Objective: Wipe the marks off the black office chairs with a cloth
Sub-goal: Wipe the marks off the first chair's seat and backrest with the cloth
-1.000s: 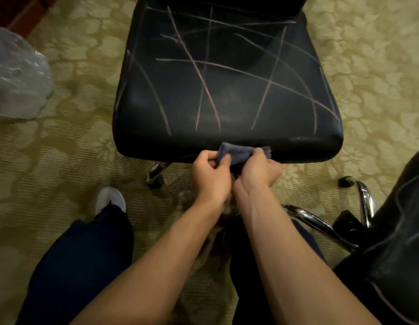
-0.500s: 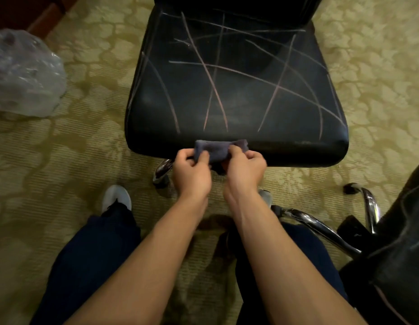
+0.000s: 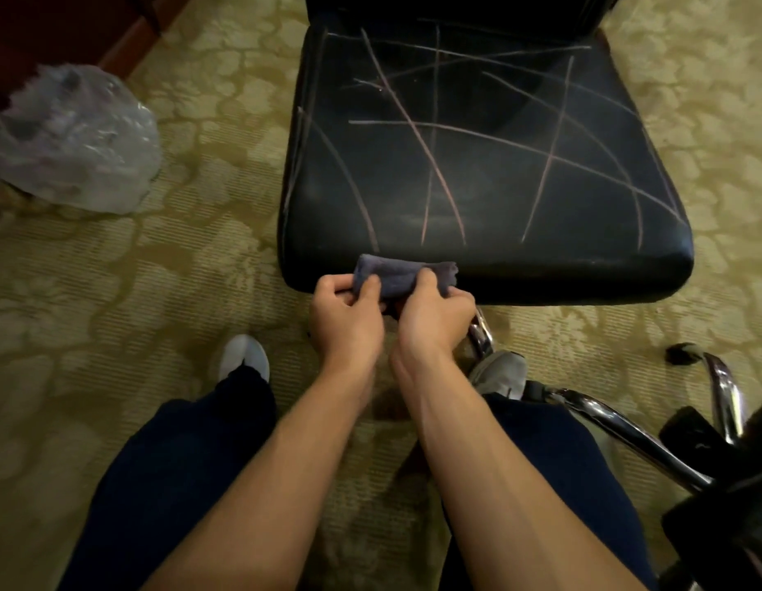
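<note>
Gripping the cloth [image 3: 398, 277] with both hands, left [image 3: 347, 322] and right [image 3: 434, 319], you bunch it into a pad at the seat [image 3: 477, 164] front edge, marks [image 3: 413, 134] unwiped.

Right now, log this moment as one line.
phase: pre-wipe | cloth: gripped by left hand and right hand | chair seat: marks unwiped

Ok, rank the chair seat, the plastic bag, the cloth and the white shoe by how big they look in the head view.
1. chair seat
2. plastic bag
3. cloth and white shoe: look alike, and the hands hide part of the cloth.
</note>
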Action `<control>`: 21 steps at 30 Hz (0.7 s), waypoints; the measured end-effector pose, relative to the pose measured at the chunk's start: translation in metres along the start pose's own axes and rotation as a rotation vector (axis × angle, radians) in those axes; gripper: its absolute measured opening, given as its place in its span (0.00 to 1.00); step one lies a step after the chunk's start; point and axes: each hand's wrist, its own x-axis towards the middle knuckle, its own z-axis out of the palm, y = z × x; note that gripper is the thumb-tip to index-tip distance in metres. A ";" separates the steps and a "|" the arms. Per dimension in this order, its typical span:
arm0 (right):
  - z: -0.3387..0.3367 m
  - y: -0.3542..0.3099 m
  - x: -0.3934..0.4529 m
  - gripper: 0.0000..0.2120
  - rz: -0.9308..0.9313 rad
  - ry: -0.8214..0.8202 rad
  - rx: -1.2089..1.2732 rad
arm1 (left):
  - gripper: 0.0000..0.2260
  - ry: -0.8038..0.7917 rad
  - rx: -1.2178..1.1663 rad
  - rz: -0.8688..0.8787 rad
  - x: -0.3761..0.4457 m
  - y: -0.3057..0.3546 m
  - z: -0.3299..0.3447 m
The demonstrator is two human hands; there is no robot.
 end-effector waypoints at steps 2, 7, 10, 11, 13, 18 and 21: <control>0.007 0.005 -0.008 0.07 -0.001 -0.054 -0.007 | 0.05 0.018 0.003 -0.016 0.007 0.007 -0.012; 0.002 -0.001 0.003 0.07 -0.035 -0.073 -0.009 | 0.12 0.063 0.102 0.095 0.005 0.004 -0.004; -0.014 -0.013 0.022 0.08 -0.005 -0.018 0.048 | 0.14 0.038 0.188 0.219 -0.010 -0.007 0.017; -0.020 -0.017 0.030 0.10 0.011 0.011 0.068 | 0.13 0.013 0.176 0.204 -0.013 -0.010 0.025; -0.030 -0.025 0.040 0.12 0.030 0.074 0.095 | 0.11 -0.044 0.156 0.163 -0.017 -0.014 0.038; -0.031 -0.029 0.033 0.10 -0.012 0.123 0.049 | 0.05 -0.137 0.014 0.057 -0.015 -0.002 0.038; -0.011 -0.023 0.015 0.07 -0.052 0.028 -0.015 | 0.05 -0.055 -0.059 0.019 0.001 0.012 0.017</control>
